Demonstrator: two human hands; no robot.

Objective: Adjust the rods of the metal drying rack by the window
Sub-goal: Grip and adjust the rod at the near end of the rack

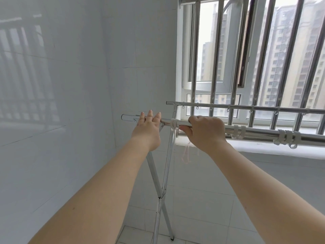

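A shiny metal drying rack stands under the window on crossed legs [162,191]. Its near rod [255,133] runs from the left end cap to the right edge and carries white plastic clips [288,137]. My right hand [204,132] is wrapped around this near rod just right of a white collar. With fingers straight and apart, my left hand [149,126] lies flat over the rod's left end [127,117], palm down, not gripping. A thinner far rod [246,107] with small rings runs parallel, closer to the window.
A white tiled wall [70,103] is close on the left, just beyond the rod's end. The window with vertical metal bars [260,59] and a white sill [281,150] fills the right. Pale floor tiles lie below.
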